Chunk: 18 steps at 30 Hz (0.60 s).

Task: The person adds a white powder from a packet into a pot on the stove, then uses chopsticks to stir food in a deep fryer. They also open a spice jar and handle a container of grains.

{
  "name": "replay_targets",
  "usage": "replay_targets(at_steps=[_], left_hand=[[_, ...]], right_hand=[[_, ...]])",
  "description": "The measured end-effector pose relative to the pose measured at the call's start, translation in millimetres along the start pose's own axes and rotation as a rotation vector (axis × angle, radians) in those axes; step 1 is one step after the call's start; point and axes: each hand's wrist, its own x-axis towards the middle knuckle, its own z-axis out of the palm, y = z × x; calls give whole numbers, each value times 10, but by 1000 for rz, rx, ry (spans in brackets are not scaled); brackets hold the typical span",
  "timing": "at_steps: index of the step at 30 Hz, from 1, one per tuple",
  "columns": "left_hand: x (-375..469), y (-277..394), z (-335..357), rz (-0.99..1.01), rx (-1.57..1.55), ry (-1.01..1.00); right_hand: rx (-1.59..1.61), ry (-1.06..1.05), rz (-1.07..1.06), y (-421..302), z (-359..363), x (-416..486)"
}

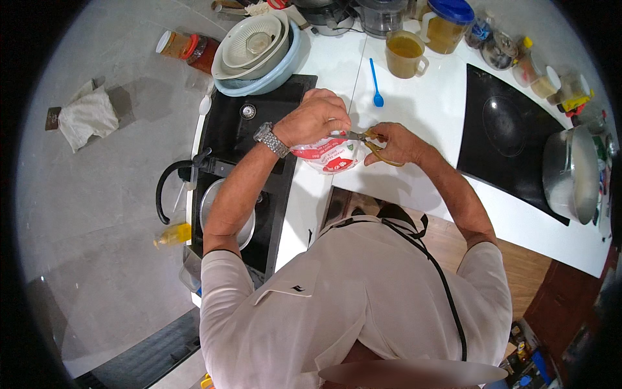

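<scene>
My left hand [318, 116], with a metal watch on the wrist, pinches the top of a white plastic bag with red print [333, 154] over the white worktop. From the right, my right hand [396, 143] has its fingers in the yellow handles of a pair of scissors [362, 137]. The scissor blades point left and lie across the bag's top edge, just under my left fingers; whether they have cut the plastic is hidden. Beyond my hands a blue plastic spoon [376, 92] lies on the worktop.
A black sink [228, 116] with a faucet [170, 177] and a metal bowl [247, 228] is at left. Stacked colanders [252, 44] stand beyond it. At the back are a jug of yellowish liquid [404, 54] and a blue-lidded pitcher [444, 29]. A pot [571, 175] stands by the black cooktop [505, 131].
</scene>
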Motion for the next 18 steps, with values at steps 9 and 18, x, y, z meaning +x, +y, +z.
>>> replay_targets(at_steps=[9, 18], left_hand=[[5, -62, 57, -68, -285, -38], [74, 2, 63, 133, -118, -73]], right_hand=[[31, 35, -58, 88, 145, 15], [-47, 61, -30, -21, 173, -28]])
